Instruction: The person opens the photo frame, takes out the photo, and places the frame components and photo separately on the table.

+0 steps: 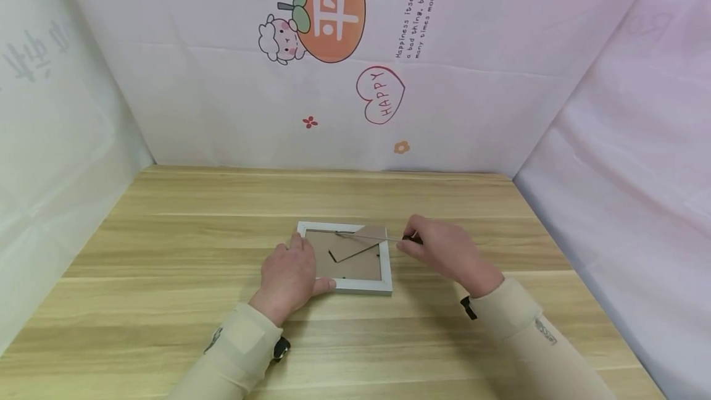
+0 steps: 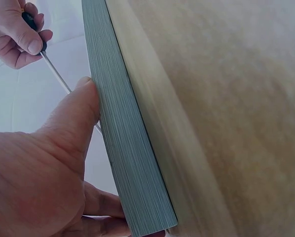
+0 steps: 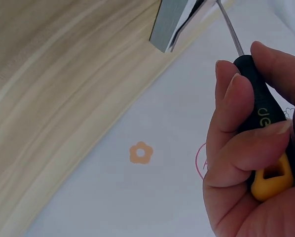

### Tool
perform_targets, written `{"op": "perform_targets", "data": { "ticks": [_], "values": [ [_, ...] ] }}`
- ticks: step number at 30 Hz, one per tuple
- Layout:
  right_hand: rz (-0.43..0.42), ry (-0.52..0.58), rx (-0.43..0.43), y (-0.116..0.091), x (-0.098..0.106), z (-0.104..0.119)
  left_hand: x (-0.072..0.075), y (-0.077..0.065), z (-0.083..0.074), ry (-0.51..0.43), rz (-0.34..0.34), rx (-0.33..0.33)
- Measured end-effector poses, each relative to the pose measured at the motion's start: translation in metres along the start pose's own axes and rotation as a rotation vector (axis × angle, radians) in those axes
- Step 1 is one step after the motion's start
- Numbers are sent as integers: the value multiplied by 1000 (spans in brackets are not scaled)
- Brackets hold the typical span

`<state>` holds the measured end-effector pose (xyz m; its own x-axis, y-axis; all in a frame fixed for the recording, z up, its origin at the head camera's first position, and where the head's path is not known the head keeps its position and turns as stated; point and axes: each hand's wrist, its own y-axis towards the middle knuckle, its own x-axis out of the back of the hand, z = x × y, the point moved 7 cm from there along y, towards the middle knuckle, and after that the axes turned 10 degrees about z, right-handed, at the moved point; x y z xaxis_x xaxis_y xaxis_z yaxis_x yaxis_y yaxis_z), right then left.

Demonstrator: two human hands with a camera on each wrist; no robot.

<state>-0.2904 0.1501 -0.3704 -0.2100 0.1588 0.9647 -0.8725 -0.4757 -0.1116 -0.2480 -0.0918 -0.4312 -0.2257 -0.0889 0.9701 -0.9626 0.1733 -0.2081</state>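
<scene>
Head view, lower centre: our left hand (image 1: 289, 273) grips a picture frame (image 1: 355, 285), right hand (image 1: 444, 249) a screwdriver (image 3: 260, 94).
Tip (image 1: 337, 233) near the upper inner edge; backing board (image 1: 358, 268), we judge, not yet out.

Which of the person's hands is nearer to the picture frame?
Left. The left hand holds the picture frame at its left side; the right hand, gripping a screwdriver, is just beyond its right side.

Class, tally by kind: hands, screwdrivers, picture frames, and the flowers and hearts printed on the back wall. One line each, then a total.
Hands: 2 (left hand, right hand)
Screwdriver: 1
Picture frame: 1
Flowers: 2 (red flower, orange flower)
Heart: 1
Total: 7
</scene>
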Motion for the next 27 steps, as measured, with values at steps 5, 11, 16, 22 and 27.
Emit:
{"op": "perform_targets", "data": {
  "ticks": [5,11,16,22,27],
  "values": [
    [-57,-42,29,5,7,3,0,0,1,2,1,2],
    [-66,-74,56,13,16,8,-1,0,2,3,7,4],
    [-29,-72,54,21,24,9,-1,0,2,5,16,6],
    [51,-82,35,35,32,7,0,0,2,0,11,-2],
    [143,-72,6,45,35,1,0,0,2,6,7,-3]
  ]
}}
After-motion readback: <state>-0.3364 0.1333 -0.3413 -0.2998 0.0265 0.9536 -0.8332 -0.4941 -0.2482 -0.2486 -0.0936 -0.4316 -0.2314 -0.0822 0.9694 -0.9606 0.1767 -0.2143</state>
